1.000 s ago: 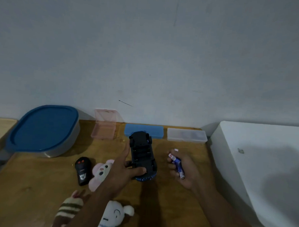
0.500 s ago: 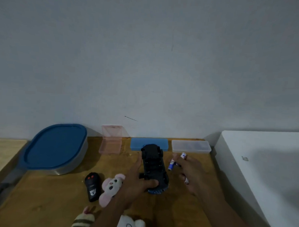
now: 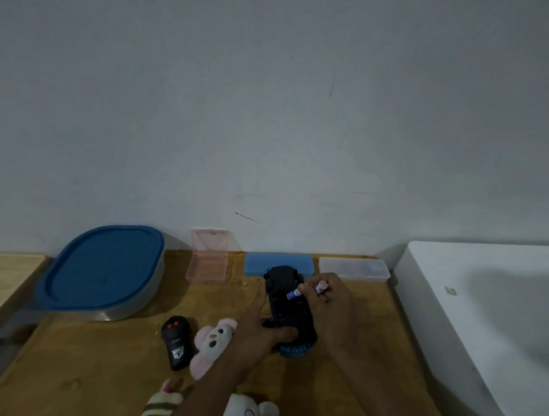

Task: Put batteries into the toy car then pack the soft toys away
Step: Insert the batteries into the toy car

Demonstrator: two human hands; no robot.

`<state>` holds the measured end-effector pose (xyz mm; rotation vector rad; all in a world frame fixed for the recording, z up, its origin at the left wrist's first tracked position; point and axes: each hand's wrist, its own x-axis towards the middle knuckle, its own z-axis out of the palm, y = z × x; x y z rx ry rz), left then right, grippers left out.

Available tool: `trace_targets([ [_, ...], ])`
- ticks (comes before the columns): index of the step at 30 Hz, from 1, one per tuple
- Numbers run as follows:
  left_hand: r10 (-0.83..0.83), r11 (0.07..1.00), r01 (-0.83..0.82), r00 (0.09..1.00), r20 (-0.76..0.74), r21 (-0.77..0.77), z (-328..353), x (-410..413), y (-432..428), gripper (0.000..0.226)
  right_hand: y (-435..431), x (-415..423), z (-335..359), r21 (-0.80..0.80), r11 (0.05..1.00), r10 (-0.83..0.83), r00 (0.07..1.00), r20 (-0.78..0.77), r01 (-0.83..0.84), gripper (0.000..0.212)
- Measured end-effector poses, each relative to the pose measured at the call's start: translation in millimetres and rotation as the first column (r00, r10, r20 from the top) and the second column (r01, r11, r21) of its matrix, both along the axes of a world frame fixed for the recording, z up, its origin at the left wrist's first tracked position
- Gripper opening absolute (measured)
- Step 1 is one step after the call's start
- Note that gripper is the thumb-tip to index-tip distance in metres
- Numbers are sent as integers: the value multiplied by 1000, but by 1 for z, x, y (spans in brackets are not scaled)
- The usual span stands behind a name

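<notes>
At lower centre of the frame, the upturned car [image 3: 289,309] is being gripped at its near end by the left hand [image 3: 258,329], thumb curled over the chassis. Two batteries [image 3: 294,293] are being pinched in the right hand [image 3: 332,301], which has been brought from beside the car to over it, one battery tip now being held against the underside. Soft toys [image 3: 212,340] are lying at lower left, beside the remote [image 3: 176,342].

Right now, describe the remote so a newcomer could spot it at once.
Start at the blue-lidded tub at the back left of the table. In front of its right end, a small black remote lies beside a pink soft toy. Two red buttons at its far end mark it; the other black thing, the car, is bigger and held by the left hand.
</notes>
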<state>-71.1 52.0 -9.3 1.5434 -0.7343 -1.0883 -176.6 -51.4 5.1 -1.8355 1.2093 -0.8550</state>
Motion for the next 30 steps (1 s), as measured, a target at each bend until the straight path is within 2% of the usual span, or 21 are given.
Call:
trace_targets([
  [4,-22,1000,22,1000,13,-17,3,-2,-1,99,2,-3,-4,-48,999,-7,999,-48,4,15],
  [11,-37,999,39,998,57,-26,5,-4,-4,98,-4,-3,-3,-113,990,62,983,-172,-82,14],
  [17,-23,1000,24,999,43,-14,-1,2,-4,110,-5,0,8,-129,982,93,952,-290,-136,21],
  [24,-47,999,47,999,5,-19,0,0,1,101,-8,2,9,-70,970,182,885,-428,-233,23],
  [30,-45,998,48,995,-87,35,-3,8,1,113,-17,-10,17,121,977,201,940,-274,-174,38],
])
